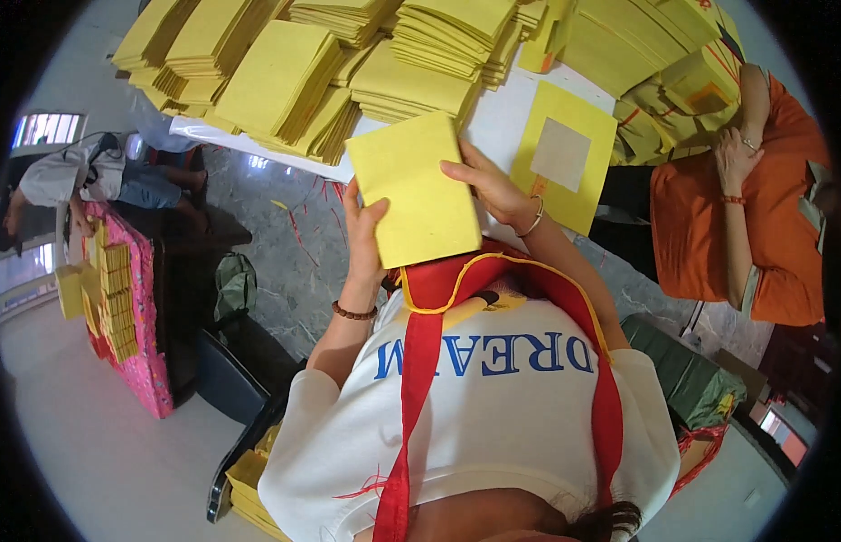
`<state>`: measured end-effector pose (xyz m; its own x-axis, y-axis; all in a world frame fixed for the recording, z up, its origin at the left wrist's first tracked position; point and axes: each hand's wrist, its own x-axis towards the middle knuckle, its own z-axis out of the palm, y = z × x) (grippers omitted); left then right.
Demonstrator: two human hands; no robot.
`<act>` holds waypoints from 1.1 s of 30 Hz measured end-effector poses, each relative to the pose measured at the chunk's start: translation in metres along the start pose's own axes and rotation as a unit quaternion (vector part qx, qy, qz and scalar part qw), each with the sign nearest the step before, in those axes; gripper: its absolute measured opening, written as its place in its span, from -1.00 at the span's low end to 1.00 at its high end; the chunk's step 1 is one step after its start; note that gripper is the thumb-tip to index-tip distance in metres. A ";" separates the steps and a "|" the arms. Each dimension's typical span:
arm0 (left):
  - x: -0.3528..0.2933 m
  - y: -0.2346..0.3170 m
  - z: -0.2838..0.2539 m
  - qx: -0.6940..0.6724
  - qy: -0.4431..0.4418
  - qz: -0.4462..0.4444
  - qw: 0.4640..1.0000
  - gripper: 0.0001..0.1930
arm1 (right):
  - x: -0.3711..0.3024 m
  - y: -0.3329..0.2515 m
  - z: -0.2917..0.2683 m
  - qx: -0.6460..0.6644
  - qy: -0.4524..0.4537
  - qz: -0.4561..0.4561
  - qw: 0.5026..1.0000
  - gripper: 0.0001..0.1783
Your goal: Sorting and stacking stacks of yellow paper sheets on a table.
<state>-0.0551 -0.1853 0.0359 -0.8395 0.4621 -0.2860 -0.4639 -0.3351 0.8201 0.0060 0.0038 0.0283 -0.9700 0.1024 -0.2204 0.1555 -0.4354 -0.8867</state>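
Observation:
A thick stack of yellow paper [416,194] is held up in front of my chest, over the near edge of the white table. My left hand [363,226] grips its left side, with the thumb on the front face and the fingers partly hidden behind. On the right side, my right hand [498,187] clasps the upper edge, its thumb lying on the face. Just right of that hand is a larger yellow sheet [534,113] bearing a pale grey square [561,154]. The stack's lower edge is close to my red apron [427,330].
Piles of yellow paper [274,79] cover the far part of the white table [503,113]. At right sits a person in orange [755,212], hands together. Another person [86,173] is at far left, by a pink-covered table [155,348]. A dark chair [229,379] stands at my left.

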 end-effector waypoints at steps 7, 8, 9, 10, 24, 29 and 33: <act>0.033 -0.046 -0.037 -0.180 0.059 0.004 0.982 -0.44 | -0.021 0.021 0.001 0.034 0.080 0.104 0.991 -0.22; 0.038 -0.049 -0.032 -0.172 0.075 0.027 0.982 -0.47 | -0.024 0.025 0.006 0.025 0.103 0.085 0.991 -0.20; 0.040 -0.050 -0.019 -0.172 0.072 0.024 0.982 -0.47 | -0.025 0.028 0.006 0.017 0.132 0.066 0.989 -0.19; 0.038 -0.046 -0.002 -0.121 0.116 0.049 0.985 -0.53 | -0.023 0.028 0.009 0.019 0.134 0.065 0.989 -0.19; 0.035 -0.029 0.018 -0.046 0.215 -0.009 0.976 -0.51 | 0.017 0.027 0.041 -0.044 0.114 -0.125 0.985 -0.05; 0.038 -0.012 -0.006 0.087 0.162 -0.115 0.976 -0.38 | 0.021 0.027 0.049 -0.031 0.153 -0.143 0.977 -0.11; 0.043 -0.009 -0.009 0.142 0.158 -0.115 0.970 -0.30 | 0.030 0.028 0.056 -0.094 0.201 -0.137 0.965 -0.13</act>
<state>-0.0897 -0.1703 0.0119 -0.7881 0.2082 -0.5792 -0.5909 0.0074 0.8067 -0.0289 -0.0552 0.0190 -0.8350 0.5454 -0.0725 -0.0298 -0.1765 -0.9839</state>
